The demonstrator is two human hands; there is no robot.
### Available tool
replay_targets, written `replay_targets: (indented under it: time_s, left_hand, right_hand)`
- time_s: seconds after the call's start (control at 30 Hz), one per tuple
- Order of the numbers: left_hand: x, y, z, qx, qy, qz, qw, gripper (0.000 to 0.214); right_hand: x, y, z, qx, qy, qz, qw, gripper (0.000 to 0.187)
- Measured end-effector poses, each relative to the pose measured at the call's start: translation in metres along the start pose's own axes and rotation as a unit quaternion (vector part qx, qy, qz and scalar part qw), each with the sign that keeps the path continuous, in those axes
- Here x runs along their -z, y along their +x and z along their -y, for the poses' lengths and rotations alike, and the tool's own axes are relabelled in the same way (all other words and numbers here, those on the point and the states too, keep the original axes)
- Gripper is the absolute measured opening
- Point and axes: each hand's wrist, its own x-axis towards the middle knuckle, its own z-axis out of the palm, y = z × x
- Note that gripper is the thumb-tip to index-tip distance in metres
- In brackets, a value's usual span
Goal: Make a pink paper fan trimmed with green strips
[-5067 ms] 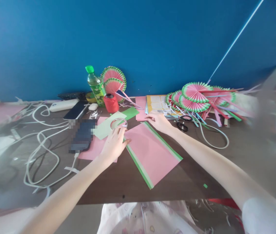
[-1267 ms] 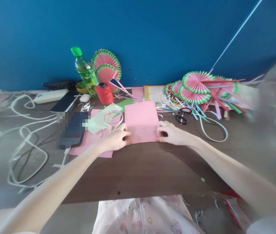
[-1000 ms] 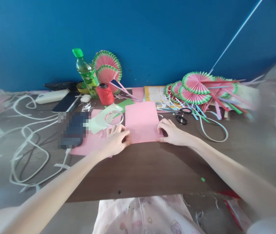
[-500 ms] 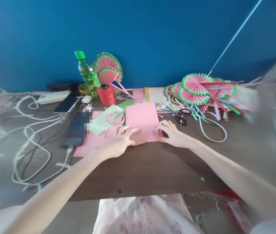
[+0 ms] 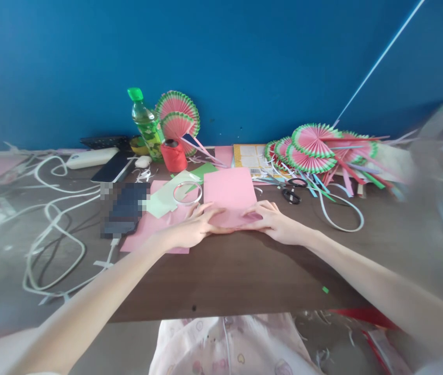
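Observation:
A pink sheet of paper [image 5: 230,187] lies on the brown table in front of me, with its near edge between my two hands. My left hand [image 5: 198,227] pinches the near left part of that edge, thumb along the edge and index finger on top. At the near right corner, my right hand [image 5: 278,223] does the same with thumb and bent fingers. The two thumb tips almost meet at the middle. Left of the sheet, a clear tape roll [image 5: 187,193] rests on pale green paper [image 5: 165,197], above another pink sheet [image 5: 139,244].
Black scissors [image 5: 292,196] and pleated paper fans [image 5: 311,151] with loose strips lie to the right. Further left are a green-capped bottle [image 5: 147,125], a red thread spool [image 5: 173,156], a blurred dark device [image 5: 125,208] and white cables [image 5: 55,224]. A blue wall stands behind.
My right hand has slid left along the near edge, its thumb now close to the left one. My left hand has barely moved. The view has shifted slightly.

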Motion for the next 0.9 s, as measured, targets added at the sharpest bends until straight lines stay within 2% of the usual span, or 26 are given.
replay_targets:
  time_s: [0.17,0.33,0.57,0.73,0.9]
  left_hand:
    - [-0.003,-0.001,0.003,-0.007,-0.007,-0.014,1.000,0.060]
    - [-0.007,-0.001,0.005,-0.010,-0.002,-0.038,0.999,0.056]
    - [-0.007,-0.002,0.004,-0.018,-0.019,-0.069,0.997,0.048]
    - [-0.010,-0.004,0.005,-0.022,-0.024,-0.103,0.994,0.044]
    - [-0.010,-0.005,0.010,-0.015,-0.040,-0.081,0.996,0.051]
  right_hand:
    - [0.000,-0.001,0.001,0.030,-0.056,0.013,0.998,0.057]
    - [0.003,-0.003,0.004,0.041,-0.089,0.009,0.995,0.056]
    - [0.001,-0.004,-0.002,-0.007,0.003,-0.026,1.000,0.035]
    - [0.002,-0.005,-0.006,-0.022,0.047,-0.020,0.998,0.029]
    - [0.001,-0.011,-0.014,-0.017,0.055,-0.027,0.998,0.028]
